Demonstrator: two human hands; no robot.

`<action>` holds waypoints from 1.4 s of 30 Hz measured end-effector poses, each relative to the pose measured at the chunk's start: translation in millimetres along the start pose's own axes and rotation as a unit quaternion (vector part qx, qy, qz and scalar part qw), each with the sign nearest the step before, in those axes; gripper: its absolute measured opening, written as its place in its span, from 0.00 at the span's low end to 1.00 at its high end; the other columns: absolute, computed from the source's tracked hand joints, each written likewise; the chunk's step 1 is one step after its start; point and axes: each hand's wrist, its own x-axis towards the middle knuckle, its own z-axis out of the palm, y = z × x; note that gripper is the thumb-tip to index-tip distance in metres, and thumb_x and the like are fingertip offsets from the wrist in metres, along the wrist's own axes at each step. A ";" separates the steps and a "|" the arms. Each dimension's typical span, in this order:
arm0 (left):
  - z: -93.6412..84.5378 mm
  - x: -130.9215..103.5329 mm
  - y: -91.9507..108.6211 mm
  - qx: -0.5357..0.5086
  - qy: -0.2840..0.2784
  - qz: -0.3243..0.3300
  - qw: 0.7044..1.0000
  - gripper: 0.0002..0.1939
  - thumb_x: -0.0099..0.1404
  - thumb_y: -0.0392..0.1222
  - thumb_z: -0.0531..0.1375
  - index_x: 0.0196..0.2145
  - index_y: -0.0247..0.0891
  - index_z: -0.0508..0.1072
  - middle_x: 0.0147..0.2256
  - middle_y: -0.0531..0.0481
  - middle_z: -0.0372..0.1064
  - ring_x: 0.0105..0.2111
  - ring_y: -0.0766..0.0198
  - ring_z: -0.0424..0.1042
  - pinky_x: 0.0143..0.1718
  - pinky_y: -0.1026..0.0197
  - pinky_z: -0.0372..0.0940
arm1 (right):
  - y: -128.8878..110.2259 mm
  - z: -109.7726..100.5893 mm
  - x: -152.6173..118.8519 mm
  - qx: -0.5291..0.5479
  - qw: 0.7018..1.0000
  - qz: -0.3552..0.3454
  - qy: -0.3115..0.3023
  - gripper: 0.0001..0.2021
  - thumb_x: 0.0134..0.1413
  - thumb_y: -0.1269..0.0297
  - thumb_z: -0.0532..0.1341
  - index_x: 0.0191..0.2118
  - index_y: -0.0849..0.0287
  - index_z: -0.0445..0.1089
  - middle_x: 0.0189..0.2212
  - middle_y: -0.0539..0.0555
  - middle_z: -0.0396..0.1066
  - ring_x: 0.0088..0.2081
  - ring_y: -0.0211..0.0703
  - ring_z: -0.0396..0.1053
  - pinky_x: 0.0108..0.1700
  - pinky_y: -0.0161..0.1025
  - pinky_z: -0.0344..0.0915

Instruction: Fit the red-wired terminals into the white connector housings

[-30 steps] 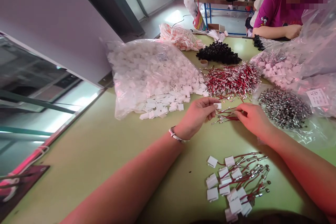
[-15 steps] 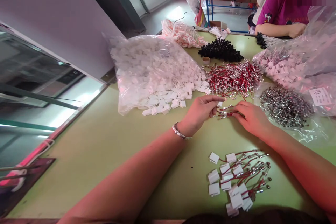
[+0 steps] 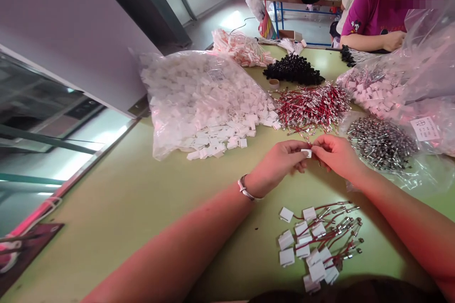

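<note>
My left hand [image 3: 280, 163] pinches a small white plastic connector housing [image 3: 306, 153] above the green table. Up against it, my right hand [image 3: 336, 155] has its thumb and fingers closed at the housing's right side. A bit of red wire with metal ends shows between the fingertips; most of it is hidden. Just beyond the hands lies a pile of red wires with metal terminals [image 3: 313, 106]. Nearer me sits a loose group of white housings with red wires [image 3: 317, 271] attached, their metal ends pointing right.
A clear bag of white housings [image 3: 202, 99] spills out at left. Behind are black connectors [image 3: 293, 70], a tape roll [image 3: 273, 83] and pinkish-white wired parts [image 3: 241, 49]. At right lie metal parts [image 3: 380, 142] on plastic and another bag [image 3: 377, 92]. A person in purple [image 3: 373, 14] sits opposite.
My hands have come together, and the housing now meets the right fingertips. Several red wires seen between the hands before are mostly hidden now. The view has shifted slightly.
</note>
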 end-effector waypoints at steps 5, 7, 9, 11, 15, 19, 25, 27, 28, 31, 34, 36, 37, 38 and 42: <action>3.7 1.2 -5.1 -0.051 0.029 0.013 0.998 0.10 0.58 0.44 0.63 0.27 0.33 0.75 0.20 0.53 0.67 0.19 0.72 0.65 0.20 0.69 0.57 | -0.9 7.5 -2.6 -0.067 0.997 -0.021 0.019 0.06 0.51 0.66 0.57 0.26 0.58 0.66 0.17 0.46 0.65 0.18 0.32 0.58 0.21 0.33 0.55; 2.9 1.1 -5.3 -0.008 0.050 0.013 0.999 0.10 0.59 0.44 0.63 0.27 0.34 0.75 0.18 0.54 0.66 0.17 0.72 0.63 0.18 0.68 0.55 | -1.6 5.5 -2.0 -0.030 1.000 0.001 0.007 0.07 0.51 0.64 0.58 0.26 0.59 0.67 0.20 0.47 0.66 0.20 0.33 0.59 0.22 0.33 0.55; 1.9 0.0 -4.0 0.034 0.061 0.009 0.998 0.10 0.60 0.45 0.62 0.27 0.34 0.74 0.17 0.54 0.64 0.16 0.72 0.62 0.17 0.68 0.55 | -3.1 1.9 -1.3 0.025 0.999 0.028 0.003 0.08 0.51 0.61 0.59 0.26 0.59 0.67 0.21 0.47 0.66 0.21 0.32 0.57 0.22 0.33 0.52; 1.8 -2.0 -2.1 0.067 0.050 0.008 0.996 0.10 0.60 0.44 0.61 0.26 0.35 0.73 0.16 0.55 0.63 0.14 0.73 0.60 0.16 0.69 0.54 | -4.7 -1.4 -0.9 0.076 0.995 0.060 0.006 0.09 0.50 0.59 0.60 0.26 0.59 0.67 0.21 0.46 0.64 0.19 0.31 0.54 0.20 0.33 0.48; 5.3 -4.4 -1.5 0.078 -0.046 -0.009 0.996 0.08 0.59 0.43 0.62 0.31 0.36 0.75 0.15 0.57 0.61 0.14 0.74 0.57 0.17 0.69 0.54 | -7.5 -2.1 -1.6 0.111 0.990 0.066 0.056 0.09 0.52 0.59 0.59 0.25 0.57 0.64 0.17 0.44 0.58 0.17 0.31 0.51 0.18 0.33 0.46; 10.7 -3.6 -5.5 0.079 -0.066 0.014 0.995 0.09 0.58 0.44 0.62 0.27 0.36 0.74 0.15 0.57 0.60 0.13 0.74 0.57 0.16 0.69 0.54 | -10.2 3.5 -3.0 0.023 0.997 -0.007 0.069 0.07 0.51 0.62 0.59 0.26 0.57 0.65 0.19 0.46 0.62 0.20 0.34 0.58 0.22 0.35 0.55; 10.7 -4.8 -6.9 0.054 -0.041 -0.002 0.998 0.10 0.57 0.44 0.62 0.23 0.36 0.74 0.13 0.58 0.58 0.13 0.75 0.54 0.16 0.68 0.51 | -9.6 1.6 -3.2 -0.011 0.999 -0.027 0.017 0.09 0.53 0.59 0.58 0.26 0.57 0.66 0.22 0.48 0.66 0.23 0.35 0.60 0.24 0.35 0.55; 8.6 -4.6 -6.8 0.011 -0.020 -0.005 1.000 0.11 0.57 0.45 0.62 0.24 0.35 0.74 0.13 0.58 0.57 0.13 0.75 0.53 0.17 0.68 0.49 | -6.6 -1.8 -4.7 -0.033 0.999 -0.031 0.008 0.12 0.55 0.56 0.57 0.27 0.58 0.67 0.22 0.48 0.66 0.23 0.35 0.59 0.25 0.35 0.55; 7.4 -4.2 -6.9 -0.009 -0.010 -0.004 1.000 0.11 0.57 0.46 0.62 0.24 0.35 0.74 0.13 0.58 0.57 0.14 0.75 0.53 0.17 0.68 0.49 | -4.7 -3.2 -5.9 -0.060 0.998 -0.034 0.006 0.12 0.55 0.55 0.57 0.27 0.58 0.68 0.21 0.48 0.66 0.23 0.35 0.59 0.25 0.35 0.55; 4.1 -2.6 -7.7 -0.039 0.010 0.003 0.999 0.14 0.55 0.49 0.63 0.25 0.34 0.74 0.14 0.57 0.58 0.15 0.74 0.53 0.17 0.68 0.48 | 0.5 -4.5 -10.2 -0.170 0.984 -0.059 0.005 0.11 0.54 0.57 0.59 0.27 0.58 0.69 0.19 0.48 0.66 0.22 0.35 0.58 0.26 0.36 0.54; 2.9 -2.0 -8.4 0.006 0.029 0.007 1.000 0.14 0.56 0.49 0.63 0.24 0.35 0.73 0.14 0.58 0.57 0.14 0.74 0.53 0.16 0.68 0.49 | 1.8 -2.9 -13.7 -0.274 0.956 -0.107 0.003 0.10 0.56 0.63 0.57 0.25 0.58 0.68 0.20 0.49 0.67 0.22 0.35 0.58 0.27 0.36 0.52; 2.8 -1.7 -8.8 0.054 0.044 0.012 0.998 0.12 0.57 0.48 0.62 0.25 0.35 0.73 0.14 0.58 0.58 0.14 0.73 0.54 0.16 0.68 0.50 | -0.1 -2.5 -15.4 -0.322 0.937 -0.138 0.013 0.10 0.56 0.65 0.56 0.24 0.58 0.67 0.21 0.51 0.67 0.23 0.36 0.59 0.28 0.37 0.51; 2.6 -1.4 -9.0 0.075 0.049 0.016 0.996 0.12 0.57 0.48 0.62 0.26 0.36 0.73 0.14 0.58 0.58 0.14 0.73 0.54 0.17 0.68 0.51 | -1.6 -3.0 -15.9 -0.326 0.934 -0.147 0.021 0.10 0.55 0.66 0.56 0.24 0.58 0.66 0.21 0.51 0.67 0.23 0.37 0.59 0.28 0.37 0.51; 2.1 -1.0 -9.2 0.091 0.055 0.023 0.994 0.11 0.58 0.47 0.61 0.27 0.36 0.74 0.14 0.58 0.58 0.14 0.73 0.55 0.17 0.68 0.51 | -3.0 -4.1 -16.2 -0.309 0.940 -0.144 0.026 0.10 0.54 0.66 0.56 0.24 0.58 0.66 0.20 0.51 0.66 0.23 0.36 0.59 0.28 0.37 0.52; -3.2 0.6 -7.6 0.142 0.051 0.020 0.988 0.13 0.59 0.49 0.59 0.27 0.36 0.73 0.14 0.58 0.57 0.14 0.73 0.53 0.16 0.67 0.49 | -3.0 -13.7 -12.8 -0.123 0.992 -0.035 -0.004 0.13 0.57 0.57 0.54 0.25 0.58 0.67 0.19 0.49 0.66 0.19 0.34 0.59 0.23 0.35 0.54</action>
